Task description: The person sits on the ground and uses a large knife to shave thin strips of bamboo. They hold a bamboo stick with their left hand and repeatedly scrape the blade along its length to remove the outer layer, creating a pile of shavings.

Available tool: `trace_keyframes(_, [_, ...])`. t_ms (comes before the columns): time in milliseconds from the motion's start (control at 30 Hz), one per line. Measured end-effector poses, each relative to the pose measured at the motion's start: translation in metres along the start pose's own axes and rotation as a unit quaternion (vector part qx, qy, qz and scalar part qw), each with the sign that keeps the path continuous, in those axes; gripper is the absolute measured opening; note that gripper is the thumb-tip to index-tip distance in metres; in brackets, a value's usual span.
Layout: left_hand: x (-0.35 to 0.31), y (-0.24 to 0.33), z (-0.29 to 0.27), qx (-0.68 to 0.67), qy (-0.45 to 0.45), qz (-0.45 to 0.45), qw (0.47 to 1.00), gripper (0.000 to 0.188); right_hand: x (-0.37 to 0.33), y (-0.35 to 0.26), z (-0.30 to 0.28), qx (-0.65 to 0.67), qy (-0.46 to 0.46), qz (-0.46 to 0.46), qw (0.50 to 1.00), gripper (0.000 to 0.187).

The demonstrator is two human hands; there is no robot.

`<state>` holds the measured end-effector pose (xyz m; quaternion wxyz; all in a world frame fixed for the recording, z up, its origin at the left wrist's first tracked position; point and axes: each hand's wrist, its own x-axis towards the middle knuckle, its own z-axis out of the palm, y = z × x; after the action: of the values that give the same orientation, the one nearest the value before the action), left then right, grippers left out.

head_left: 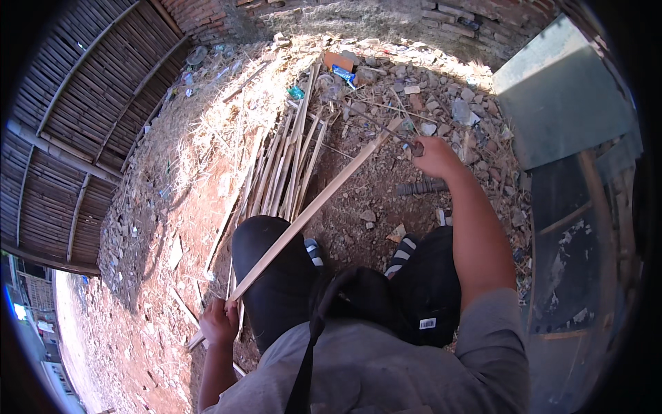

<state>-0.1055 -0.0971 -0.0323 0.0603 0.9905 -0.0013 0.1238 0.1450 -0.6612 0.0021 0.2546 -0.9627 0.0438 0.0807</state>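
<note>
Evidently, work on one long pale strip [314, 214] is in progress: its near end is gripped by the left hand [219, 322], which is closed around it, and from there the strip is slanted up and to the right, across the left leg of the dark trousers [255, 234], to a far end just beside the right hand [436, 159]. By the right hand, also closed, a dark tool handle [416, 149] is gripped, and a thin dark blade [372, 121] is pointed away from that hand, up and to the left, crossing the strip in view near its far end; whether the two are touching cannot be told. The strip is seen in one length, and no fresh cut can be made out, so this piece is judged unfinished. Beyond the left hand, up and to the right, a pile of similar strips [279, 165] is laid on the ground [155, 345]; whether these are done or left to be worked cannot be told. As for writing, a white label [427, 323] with dark bars is seen on the trousers, well below the right hand, and a printed blue wrapper [343, 74] is seen beyond that hand, to its left; no brand can be read on either.
</note>
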Motion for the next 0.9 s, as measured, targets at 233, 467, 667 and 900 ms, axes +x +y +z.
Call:
trace_keyframes(233, [-0.001, 0.002, 0.0, -0.009, 0.0, 0.013, 1.0, 0.028, -0.017, -0.026, 0.001, -0.057, -0.018, -0.064, 0.996, 0.041])
trace_keyframes(467, [-0.001, 0.001, 0.002, -0.005, 0.003, -0.004, 1.0, 0.028, -0.005, -0.004, 0.004, -0.027, 0.012, -0.027, 0.999, 0.041])
trace_keyframes(667, [0.002, 0.008, -0.009, -0.001, -0.01, -0.01, 1.0, 0.03, -0.014, -0.023, 0.003, -0.074, -0.011, -0.053, 0.996, 0.033])
trace_keyframes(900, [0.004, 0.01, -0.006, 0.006, 0.007, 0.01, 1.0, 0.03, -0.006, -0.022, 0.006, -0.069, -0.027, -0.066, 0.995, 0.029])
